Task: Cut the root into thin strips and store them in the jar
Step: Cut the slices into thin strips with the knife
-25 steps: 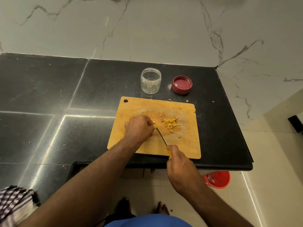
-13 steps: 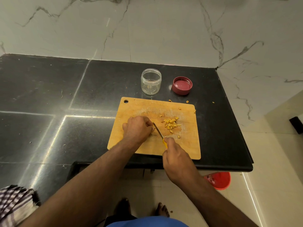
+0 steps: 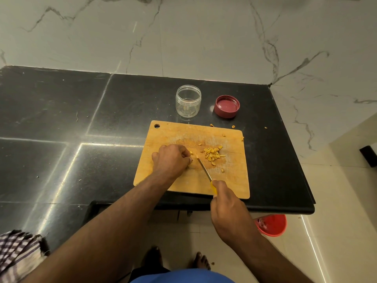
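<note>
**Knife drawn back from the root**

Since half a second ago the right hand has pulled back toward the board's near edge, its grip curled round the yellow-handled knife; the blade tip lies just beside the root piece. The left hand, fingers curled, pins that piece as before. Cut strips lie right of the blade on the wooden cutting board.

The black tabletop also carries the lidless clear jar and its red lid. A marble wall stands behind, and a red bucket on the tiled floor.
</note>
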Tool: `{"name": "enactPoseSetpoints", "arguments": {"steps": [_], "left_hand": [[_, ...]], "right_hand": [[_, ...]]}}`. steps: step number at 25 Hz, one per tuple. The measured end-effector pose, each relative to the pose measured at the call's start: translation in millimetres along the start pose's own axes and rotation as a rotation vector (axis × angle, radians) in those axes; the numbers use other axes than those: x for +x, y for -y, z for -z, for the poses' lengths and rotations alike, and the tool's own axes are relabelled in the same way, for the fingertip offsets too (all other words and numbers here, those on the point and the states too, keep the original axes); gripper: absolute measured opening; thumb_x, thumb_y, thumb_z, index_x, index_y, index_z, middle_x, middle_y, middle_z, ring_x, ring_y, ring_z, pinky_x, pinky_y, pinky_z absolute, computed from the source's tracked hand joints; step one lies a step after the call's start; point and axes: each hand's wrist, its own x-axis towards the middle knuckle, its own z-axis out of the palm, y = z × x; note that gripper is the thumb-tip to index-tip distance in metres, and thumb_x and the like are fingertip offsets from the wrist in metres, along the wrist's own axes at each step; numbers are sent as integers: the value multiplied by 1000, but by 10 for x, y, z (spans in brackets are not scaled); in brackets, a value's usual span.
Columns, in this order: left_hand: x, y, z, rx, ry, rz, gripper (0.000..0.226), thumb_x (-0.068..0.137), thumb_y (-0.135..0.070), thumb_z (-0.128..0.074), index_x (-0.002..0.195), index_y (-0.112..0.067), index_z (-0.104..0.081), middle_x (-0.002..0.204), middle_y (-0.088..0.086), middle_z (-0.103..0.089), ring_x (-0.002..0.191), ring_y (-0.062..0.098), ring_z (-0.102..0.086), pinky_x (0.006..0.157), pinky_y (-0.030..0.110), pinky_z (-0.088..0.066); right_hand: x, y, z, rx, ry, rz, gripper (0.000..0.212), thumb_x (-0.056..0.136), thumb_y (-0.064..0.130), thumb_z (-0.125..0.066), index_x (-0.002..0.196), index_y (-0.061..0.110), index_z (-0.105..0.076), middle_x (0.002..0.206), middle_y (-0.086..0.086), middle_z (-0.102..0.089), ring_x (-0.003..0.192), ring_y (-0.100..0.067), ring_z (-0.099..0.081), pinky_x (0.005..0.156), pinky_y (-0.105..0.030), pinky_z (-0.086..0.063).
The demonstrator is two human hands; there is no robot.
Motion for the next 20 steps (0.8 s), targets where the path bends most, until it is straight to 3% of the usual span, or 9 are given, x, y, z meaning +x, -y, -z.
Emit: {"name": "enactPoseSetpoints", "arguments": {"steps": [5, 13, 20], "left_hand": [[-31, 7, 9, 33, -16, -5, 16, 92, -36, -68, 106, -33, -74, 107, -14, -69, 113, 17, -50, 94, 45, -35], [-37, 6, -18, 24, -29, 2, 12, 92, -37, -66, 98, -33, -76, 100, -16, -69, 108, 17, -51, 91, 46, -36], [-30, 2, -2, 30, -27, 4, 9, 91, -39, -67, 92, -33, -74, 94, -16, -68, 104, 16, -54, 90, 45, -36]], "right_hand": [[119, 51, -41, 32, -18, 6, 33, 102, 19, -39, 135, 23, -40, 98, 5, -57, 80, -11, -57, 64, -24, -43], [294, 116, -67, -40, 43, 38, 30, 102, 20, -35, 132, 23, -36, 101, -1, -59, 80, -17, -57, 69, -38, -50], [123, 36, -32, -52, 86, 37, 27, 103, 22, -37, 129, 26, -36, 91, 5, -55, 73, -12, -55, 60, -26, -44]]}}
